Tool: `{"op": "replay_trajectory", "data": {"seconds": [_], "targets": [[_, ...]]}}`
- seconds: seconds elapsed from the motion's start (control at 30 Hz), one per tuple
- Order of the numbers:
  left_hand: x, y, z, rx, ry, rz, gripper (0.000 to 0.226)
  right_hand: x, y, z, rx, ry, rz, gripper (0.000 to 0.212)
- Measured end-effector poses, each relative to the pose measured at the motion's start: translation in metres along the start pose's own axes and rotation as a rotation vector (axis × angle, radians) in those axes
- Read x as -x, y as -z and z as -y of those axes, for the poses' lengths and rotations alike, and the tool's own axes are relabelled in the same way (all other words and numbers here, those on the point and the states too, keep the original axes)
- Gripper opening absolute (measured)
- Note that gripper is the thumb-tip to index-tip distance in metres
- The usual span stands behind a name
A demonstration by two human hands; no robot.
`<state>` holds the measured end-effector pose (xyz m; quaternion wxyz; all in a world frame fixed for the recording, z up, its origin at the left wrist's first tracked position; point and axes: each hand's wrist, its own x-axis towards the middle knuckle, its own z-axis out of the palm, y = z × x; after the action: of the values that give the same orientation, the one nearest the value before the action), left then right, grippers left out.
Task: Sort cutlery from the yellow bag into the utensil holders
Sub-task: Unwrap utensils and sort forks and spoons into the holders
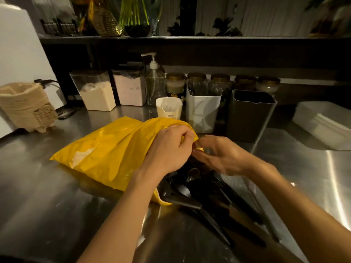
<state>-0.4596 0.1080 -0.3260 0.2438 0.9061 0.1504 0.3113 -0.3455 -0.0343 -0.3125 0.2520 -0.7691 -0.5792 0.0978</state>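
Observation:
A yellow plastic bag [106,149] lies on the steel counter with its mouth toward me. Several black utensils [212,200] spill out of it, one spoon [192,174] bowl up. My left hand [169,149] grips the bag's upper edge at the mouth. My right hand [218,154] is blurred at the same edge, fingers curled toward the plastic; what it holds I cannot make out. Behind stand three holders: a small cream cup [169,109], a white holder [203,111] with clear cutlery in it, and a dark grey holder [250,114].
A woven basket [26,107] sits at the left. Two clear canisters [98,92], a pump bottle [154,82] and several lidded jars [220,80] line the back. A white stack of trays [322,124] rests at the right. The steel counter [47,196] stretches out in front.

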Motion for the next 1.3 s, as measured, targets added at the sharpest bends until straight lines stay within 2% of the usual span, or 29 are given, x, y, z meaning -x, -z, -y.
{"op": "replay_trajectory", "data": {"seconds": [0.07,0.13,0.2,0.27,0.3,0.4,0.43,0.5,0.63,0.73,0.8,0.9,0.93,1.0,1.07,1.1,1.2,1.3], "targets": [[0.005,-0.005,-0.008,0.015,0.035,0.055,0.023,0.021,0.007,-0.002,0.189,-0.256,0.096,0.044],[0.011,-0.011,-0.015,0.028,0.061,0.081,0.023,0.04,0.013,0.004,0.338,-0.514,0.326,0.08],[0.018,-0.014,-0.019,0.036,0.064,0.086,0.023,0.051,0.009,0.012,0.367,-0.573,0.502,0.099],[0.028,-0.011,-0.018,0.064,0.033,0.138,0.02,0.058,0.0,0.015,0.381,-0.532,0.515,0.095],[0.033,-0.008,-0.016,0.057,0.02,0.222,0.035,0.06,-0.006,0.015,0.382,-0.497,0.478,0.09],[0.05,0.003,-0.015,-0.152,0.099,0.706,0.115,0.055,-0.017,0.006,0.375,-0.397,0.377,0.072],[0.056,0.004,-0.014,-0.246,0.121,0.807,0.13,0.052,-0.019,0.002,0.375,-0.376,0.352,0.069],[0.061,0.0,-0.012,-0.375,0.141,0.857,0.139,0.047,-0.023,-0.006,0.35,-0.361,0.29,0.069],[0.058,-0.018,-0.005,-0.395,0.134,0.694,0.121,0.048,-0.033,-0.017,0.287,-0.315,0.096,0.06],[0.054,-0.032,-0.001,-0.406,0.087,0.531,0.1,0.052,-0.028,-0.022,0.302,-0.319,0.013,0.07],[0.052,-0.038,-0.001,-0.401,0.05,0.462,0.092,0.058,-0.013,-0.025,0.288,-0.378,0.039,0.085],[0.047,-0.043,-0.001,-0.411,-0.039,0.393,0.084,0.069,0.006,-0.032,0.283,-0.49,0.181,0.116],[0.044,-0.045,-0.002,-0.405,-0.06,0.383,0.082,0.072,0.007,-0.033,0.335,-0.503,0.231,0.116],[0.038,-0.049,-0.004,-0.383,-0.088,0.377,0.079,0.07,0.0,-0.037,0.374,-0.462,0.26,0.092],[0.033,-0.053,-0.006,-0.331,-0.122,0.371,0.076,0.063,-0.01,-0.037,0.347,-0.396,0.215,0.063],[0.03,-0.056,-0.007,-0.285,-0.154,0.351,0.074,0.06,-0.014,-0.038,0.362,-0.36,0.189,0.056],[0.025,-0.059,-0.01,-0.145,-0.293,0.224,0.054,0.055,-0.026,-0.038,0.433,-0.302,0.141,0.05],[0.025,-0.063,-0.012,-0.087,-0.39,-0.041,0.022,0.052,-0.034,-0.039,0.513,-0.274,0.133,0.043]]}}
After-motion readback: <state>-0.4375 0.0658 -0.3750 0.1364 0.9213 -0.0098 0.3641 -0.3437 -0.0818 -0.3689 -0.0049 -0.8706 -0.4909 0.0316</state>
